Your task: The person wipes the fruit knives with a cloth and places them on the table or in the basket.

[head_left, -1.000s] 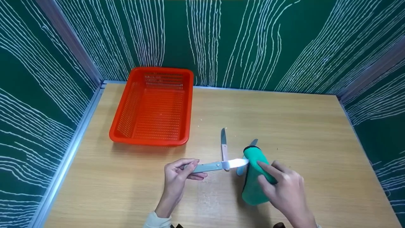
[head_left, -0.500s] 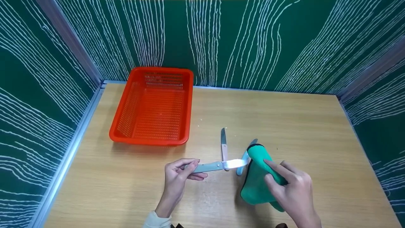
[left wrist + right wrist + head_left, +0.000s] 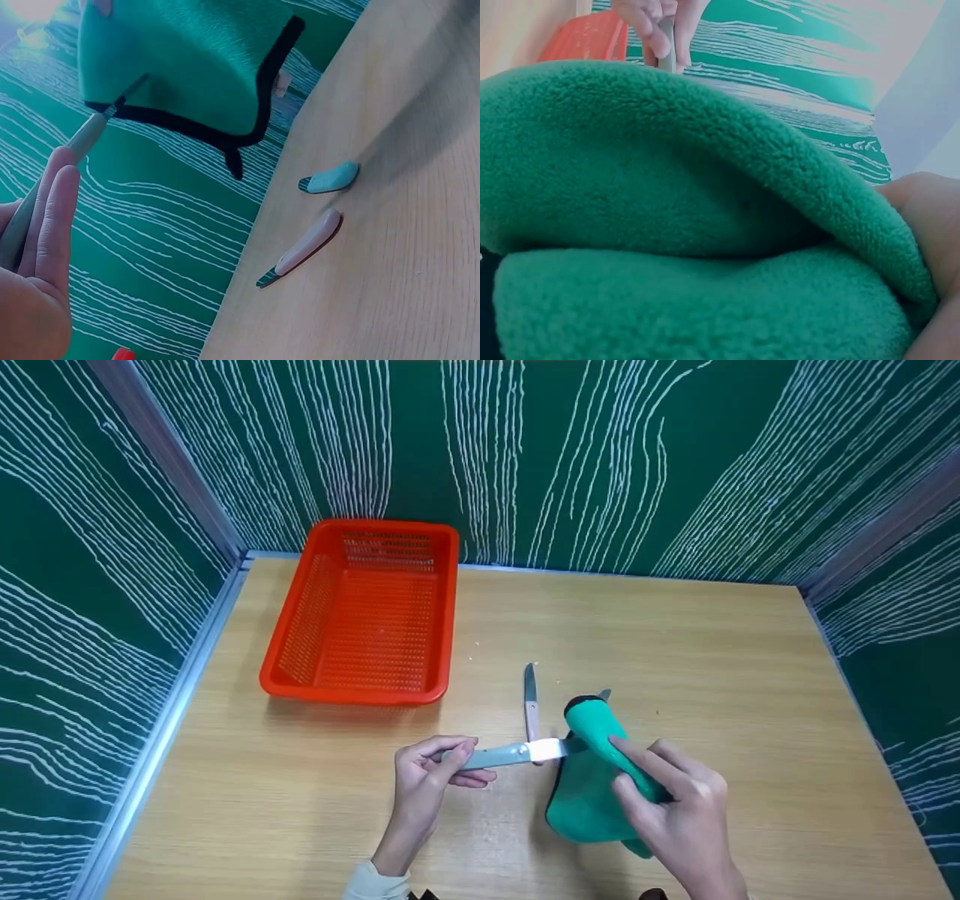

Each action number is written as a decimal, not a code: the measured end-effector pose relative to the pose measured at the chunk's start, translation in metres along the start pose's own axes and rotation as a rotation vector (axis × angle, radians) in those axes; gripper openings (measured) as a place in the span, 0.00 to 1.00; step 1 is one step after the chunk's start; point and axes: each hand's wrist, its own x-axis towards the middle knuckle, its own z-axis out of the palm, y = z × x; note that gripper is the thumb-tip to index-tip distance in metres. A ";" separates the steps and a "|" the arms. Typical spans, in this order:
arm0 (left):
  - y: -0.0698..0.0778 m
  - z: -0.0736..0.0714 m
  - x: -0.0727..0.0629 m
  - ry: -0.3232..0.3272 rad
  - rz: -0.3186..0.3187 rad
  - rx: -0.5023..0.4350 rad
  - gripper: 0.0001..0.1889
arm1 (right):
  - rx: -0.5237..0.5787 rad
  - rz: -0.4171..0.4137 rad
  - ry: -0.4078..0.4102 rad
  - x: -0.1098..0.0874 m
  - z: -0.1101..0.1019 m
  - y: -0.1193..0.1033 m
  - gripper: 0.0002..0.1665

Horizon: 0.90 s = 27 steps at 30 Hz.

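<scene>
My left hand [image 3: 431, 776] grips the grey-green handle of a knife [image 3: 495, 756], its blade pointing right. A green cloth [image 3: 592, 802] with a black border hangs folded from my right hand [image 3: 679, 802], pinched between thumb and fingers. The blade's tip end passes behind the cloth's folded upper edge in the head view; in the left wrist view the blade [image 3: 135, 88] lies against the cloth. Behind the held knife, a pink-handled knife [image 3: 531, 709] lies on the table. A blue-handled knife [image 3: 334, 177] lies beside it, mostly hidden by the cloth in the head view.
A red plastic basket [image 3: 442, 660] stands at the back left of the wooden table [image 3: 712, 645]. Green panels [image 3: 420, 450] with white wavy lines enclose the back and sides. Small crumbs dot the tabletop behind the knives.
The right hand moves the cloth rightward off the blade, then back left over the blade's tip end, covering the blue handle again. My left hand and its knife stay almost still.
</scene>
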 end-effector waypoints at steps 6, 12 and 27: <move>0.000 0.001 0.000 0.009 -0.029 -0.004 0.15 | 0.032 -0.032 -0.018 -0.001 0.010 -0.008 0.21; 0.002 0.002 0.000 0.012 -0.065 -0.005 0.15 | 0.044 -0.007 -0.094 -0.003 0.024 -0.018 0.21; 0.002 0.003 -0.002 -0.027 -0.012 -0.076 0.14 | -0.114 -0.047 -0.251 -0.012 0.041 -0.021 0.19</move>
